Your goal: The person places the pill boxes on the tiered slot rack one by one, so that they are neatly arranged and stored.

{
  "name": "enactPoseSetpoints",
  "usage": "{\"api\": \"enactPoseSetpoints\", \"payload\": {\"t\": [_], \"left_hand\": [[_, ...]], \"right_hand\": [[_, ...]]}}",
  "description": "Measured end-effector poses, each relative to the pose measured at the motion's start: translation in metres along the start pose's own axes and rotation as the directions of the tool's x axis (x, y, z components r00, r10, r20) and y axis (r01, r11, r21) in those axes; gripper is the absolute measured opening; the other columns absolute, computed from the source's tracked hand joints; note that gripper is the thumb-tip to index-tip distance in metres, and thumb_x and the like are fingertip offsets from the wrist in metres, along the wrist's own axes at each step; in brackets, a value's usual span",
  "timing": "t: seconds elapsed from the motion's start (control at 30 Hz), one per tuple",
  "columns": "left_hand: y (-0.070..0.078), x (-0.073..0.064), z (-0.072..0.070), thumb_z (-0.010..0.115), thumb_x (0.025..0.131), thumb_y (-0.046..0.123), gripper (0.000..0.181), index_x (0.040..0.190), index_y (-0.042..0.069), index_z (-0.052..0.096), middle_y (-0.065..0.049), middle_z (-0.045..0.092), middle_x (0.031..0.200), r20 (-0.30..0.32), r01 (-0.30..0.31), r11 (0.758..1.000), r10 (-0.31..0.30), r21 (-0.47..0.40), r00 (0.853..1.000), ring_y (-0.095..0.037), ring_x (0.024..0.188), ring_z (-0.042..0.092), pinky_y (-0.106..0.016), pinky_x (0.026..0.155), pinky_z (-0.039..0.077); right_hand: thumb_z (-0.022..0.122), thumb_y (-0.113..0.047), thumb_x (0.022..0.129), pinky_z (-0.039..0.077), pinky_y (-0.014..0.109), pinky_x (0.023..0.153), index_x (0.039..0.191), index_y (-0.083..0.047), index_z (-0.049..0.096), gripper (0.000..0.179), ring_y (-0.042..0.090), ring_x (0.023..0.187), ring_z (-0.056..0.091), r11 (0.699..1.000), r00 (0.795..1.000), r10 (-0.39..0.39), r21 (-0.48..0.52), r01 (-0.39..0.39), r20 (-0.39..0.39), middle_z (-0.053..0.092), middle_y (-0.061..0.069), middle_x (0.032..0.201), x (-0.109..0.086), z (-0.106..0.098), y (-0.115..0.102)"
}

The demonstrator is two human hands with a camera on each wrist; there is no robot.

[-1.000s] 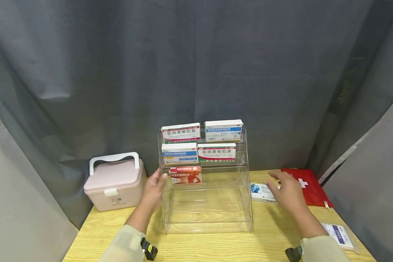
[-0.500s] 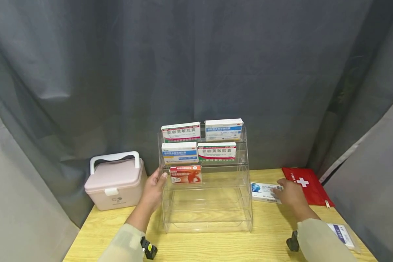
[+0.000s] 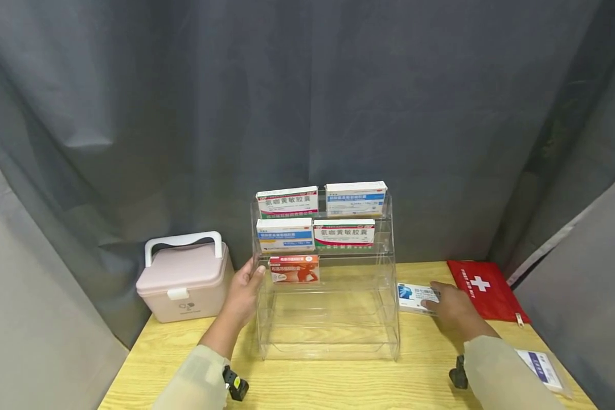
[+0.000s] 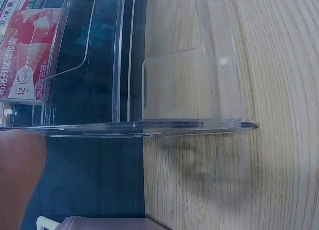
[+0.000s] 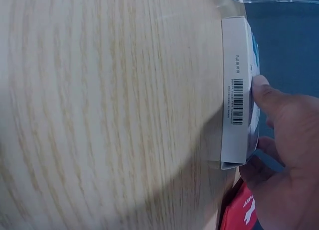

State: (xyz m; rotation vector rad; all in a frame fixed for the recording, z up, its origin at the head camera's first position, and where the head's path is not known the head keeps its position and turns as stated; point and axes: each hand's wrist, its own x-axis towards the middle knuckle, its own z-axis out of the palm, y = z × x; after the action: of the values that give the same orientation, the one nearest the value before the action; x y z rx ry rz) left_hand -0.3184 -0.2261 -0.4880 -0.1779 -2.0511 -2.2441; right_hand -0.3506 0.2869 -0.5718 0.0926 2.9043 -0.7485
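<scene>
A clear acrylic tiered display rack [image 3: 330, 351] stands in the middle of the table. My left hand [image 3: 241, 299] grips its left side panel, thumb toward the front; the left wrist view shows part of this hand at the panel's edge. Two medicine boxes fill the top tier, two more the second, and a red medicine box [image 3: 294, 270] sits at the left of the third. Right of the rack lies a white and blue medicine box [image 3: 411, 297]. My right hand [image 3: 456, 310] pinches its right part, thumb on the printed face and fingers curled at its end [image 5: 238, 95].
A pink lidded case [image 3: 187, 285] with a white handle stands left of the rack. Behind my right hand lies a red first aid pouch [image 3: 487, 290]. A clear packet with a white and purple label [image 3: 540, 369] is near the right table edge. Grey curtains surround the table.
My right hand has come down from above the white and blue medicine box and closed its thumb and fingers on the box's right part. My left hand keeps its grip on the rack.
</scene>
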Motion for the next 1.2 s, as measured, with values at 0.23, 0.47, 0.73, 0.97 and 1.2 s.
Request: {"api": "enactPoseSetpoints", "payload": {"t": [0.23,0.47,0.73,0.97,1.2], "left_hand": [[0.002,-0.003,0.0,0.052,0.115,0.013,0.064,0.172,0.002,0.024,-0.016,0.019,0.182,-0.014,0.018,0.999,-0.018,0.03,1.0,-0.039,0.17,0.013,-0.055,0.14,0.011],[0.002,-0.002,0.001,0.052,0.116,0.014,0.064,0.172,0.002,0.024,-0.016,0.018,0.182,-0.021,0.014,0.999,-0.013,0.036,1.0,-0.04,0.17,0.013,-0.055,0.14,0.011],[0.002,-0.002,0.001,0.051,0.116,0.015,0.063,0.172,0.002,0.024,-0.016,0.02,0.181,-0.019,0.012,0.999,-0.012,0.036,1.0,-0.038,0.17,0.013,-0.054,0.14,0.011],[0.005,0.0,0.001,0.051,0.116,0.016,0.063,0.172,0.002,0.024,-0.015,0.021,0.181,-0.005,-0.009,0.999,0.01,0.051,1.0,-0.036,0.17,0.014,-0.052,0.14,0.011],[0.001,-0.001,-0.001,0.051,0.116,0.015,0.063,0.172,0.004,0.025,-0.015,0.021,0.181,-0.001,0.013,0.998,-0.013,0.065,1.0,-0.038,0.17,0.014,-0.055,0.14,0.011]], "right_hand": [[0.088,-0.039,0.092,0.048,0.075,0.114,0.153,0.011,0.05,0.088,0.06,0.135,0.052,0.997,0.995,-0.067,-0.039,0.064,-0.079,0.053,0.04,0.151,-0.015,0.004,0.004],[0.09,-0.047,0.086,0.046,0.079,0.112,0.146,0.012,0.057,0.09,0.063,0.134,0.051,0.995,0.99,-0.073,-0.069,0.065,-0.121,0.056,0.042,0.145,-0.055,0.01,0.01],[0.09,-0.051,0.084,0.047,0.08,0.109,0.141,0.009,0.063,0.087,0.063,0.132,0.054,0.985,0.986,-0.14,-0.116,0.128,-0.095,0.06,0.039,0.141,-0.087,0.01,0.012],[0.094,-0.047,0.081,0.048,0.08,0.108,0.145,0.007,0.062,0.09,0.06,0.132,0.057,0.994,0.996,-0.079,-0.076,0.076,-0.039,0.062,0.037,0.143,-0.093,0.003,0.012],[0.098,-0.054,0.071,0.048,0.079,0.108,0.147,0.014,0.054,0.112,0.051,0.116,0.059,0.999,0.999,0.02,-0.049,-0.019,0.037,0.059,0.041,0.137,-0.088,-0.001,0.012]]}}
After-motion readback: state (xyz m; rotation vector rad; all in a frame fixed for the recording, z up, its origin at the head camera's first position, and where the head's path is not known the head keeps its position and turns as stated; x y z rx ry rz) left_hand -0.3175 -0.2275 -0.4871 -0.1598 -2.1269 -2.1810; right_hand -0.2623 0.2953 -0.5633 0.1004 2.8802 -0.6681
